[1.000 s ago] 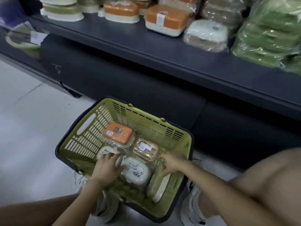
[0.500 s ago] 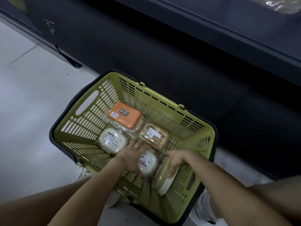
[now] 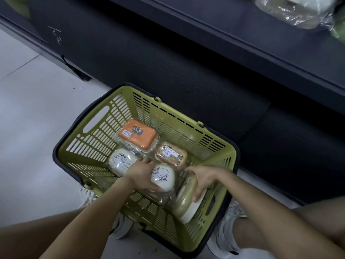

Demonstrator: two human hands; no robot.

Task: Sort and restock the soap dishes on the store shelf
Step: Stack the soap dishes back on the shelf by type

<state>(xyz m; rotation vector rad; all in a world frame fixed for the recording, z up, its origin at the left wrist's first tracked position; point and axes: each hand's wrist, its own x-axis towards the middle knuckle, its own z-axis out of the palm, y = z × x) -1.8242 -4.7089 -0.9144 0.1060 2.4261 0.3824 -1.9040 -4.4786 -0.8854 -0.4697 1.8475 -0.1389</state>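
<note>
A green plastic shopping basket (image 3: 97, 139) sits on a pale tiled floor (image 3: 28, 109), just in front of the dark base of a store shelf (image 3: 242, 43). I am crouched over the basket, reaching into it with both bare hands.

Five plastic-wrapped soap dishes are inside the basket. At its far side lies an orange soap dish (image 3: 138, 135), with a smaller tan soap dish (image 3: 170, 156) just to its right. Nearer me, by the basket's left wall, lies a plain white soap dish (image 3: 119, 161). In the middle of the basket is a cartoon-printed white soap dish (image 3: 164, 176). By the basket's right wall an olive soap dish (image 3: 186, 200) with a white base stands on its edge.

My left hand (image 3: 141, 174) grips the cartoon-printed white soap dish from its left side, fingers curled over the far edge and thumb along the near edge. My right hand (image 3: 203, 176) holds the olive soap dish, fingers curled down over its top edge.

Beyond the basket, on the shelf, the top right corner shows more goods in clear wrap (image 3: 291, 10). A white shoe (image 3: 229, 230) shows at the basket's near right corner.
</note>
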